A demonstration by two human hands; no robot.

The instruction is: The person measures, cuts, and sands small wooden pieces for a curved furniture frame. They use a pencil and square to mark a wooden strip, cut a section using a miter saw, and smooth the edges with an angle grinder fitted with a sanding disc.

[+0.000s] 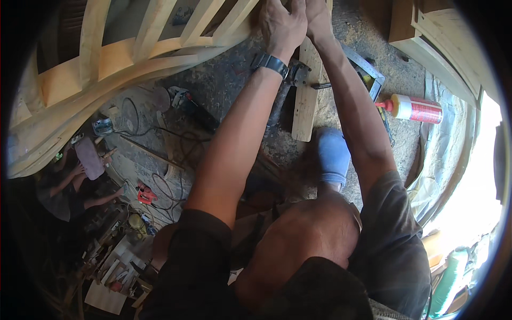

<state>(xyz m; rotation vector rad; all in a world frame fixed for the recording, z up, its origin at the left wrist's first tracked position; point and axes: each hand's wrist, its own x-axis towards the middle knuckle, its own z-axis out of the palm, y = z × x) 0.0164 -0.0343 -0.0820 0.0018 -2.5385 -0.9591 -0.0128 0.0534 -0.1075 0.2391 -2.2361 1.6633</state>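
Both my arms reach to the top edge of the head view. My left hand (pixel 285 26), with a dark watch (pixel 273 64) on its wrist, is beside my right hand (pixel 319 21). The fingers of both are mostly cut off by the edge, so their grip is hidden. Below them a pale wooden board (pixel 305 114) lies lengthwise on the floor, partly under my hands. A dark tool with a metal head (pixel 300 73) lies against the board, near my left wrist. A blue-grey metal frame (pixel 376 80) is just right of my right forearm.
Curved wooden slatwork (pixel 112 58) fills the upper left. A white and red bottle (pixel 417 109) lies right, below a wooden structure (pixel 448 48). A corded power tool (pixel 192 106), a red tool (pixel 146 194) and loose cables lie left. Another person (pixel 58 186) sits at far left, holding a flat block (pixel 89 159).
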